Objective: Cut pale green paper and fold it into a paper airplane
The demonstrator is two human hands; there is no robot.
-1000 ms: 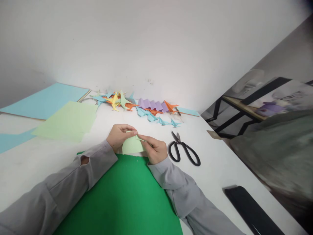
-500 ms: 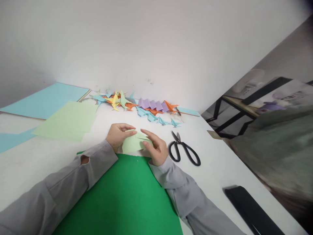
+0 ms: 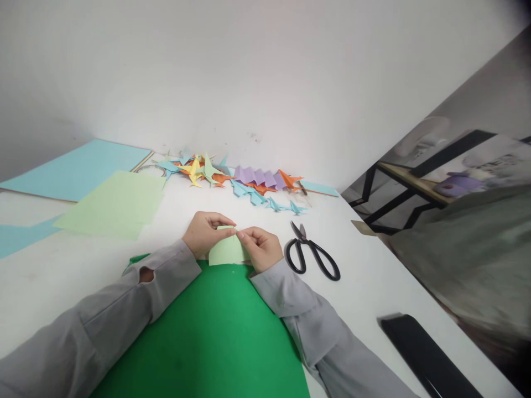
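Between my hands is a small folded piece of pale green paper, near the front of the white table. My left hand pinches its upper edge with thumb and fingers. Close beside it, my right hand pinches the paper's upper right part, the fingertips of both hands almost meeting. The paper's lower edge reaches the green surface below my wrists. Black-handled scissors lie partly open just right of my right hand.
Folded paper figures and a purple pleated paper lie along the wall. Pale green sheets and a blue sheet are at the left. A black object rests at the lower right.
My right hand has shifted its fingers from spread around the paper to a pinch next to my left fingertips. The paper now stands with its left face showing more.
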